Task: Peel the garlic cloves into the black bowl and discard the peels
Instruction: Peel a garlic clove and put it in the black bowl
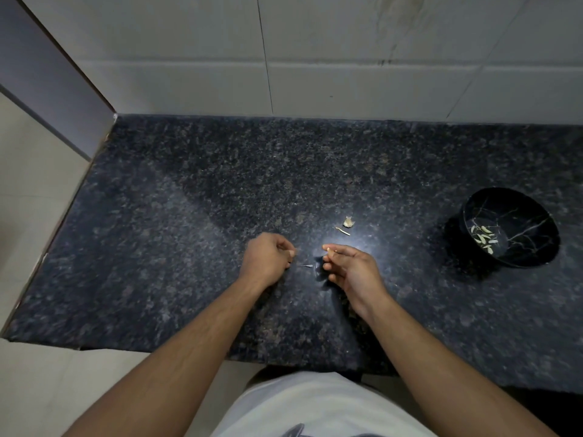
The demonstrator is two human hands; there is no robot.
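Forearms: both bare, no sleeves, left hand (268, 258) and right hand (350, 266) ungloved
Torso: white garment, dark printed mark at lower edge

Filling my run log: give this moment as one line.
left hand: curled, contents unclear | right hand: pinching small piece | black bowl: holds peeled cloves | peels on counter

Dark speckled polished granite countertop (189, 216), glossy. Round black marble-veined bowl (536, 247), glossy. Pale matt wall tiles (347, 42). Dry papery garlic peel scraps (348, 222).

Dim scene, bright glare patch on the dark countertop (347, 244), soft shadows, wide-angle bending at edges, slight blur
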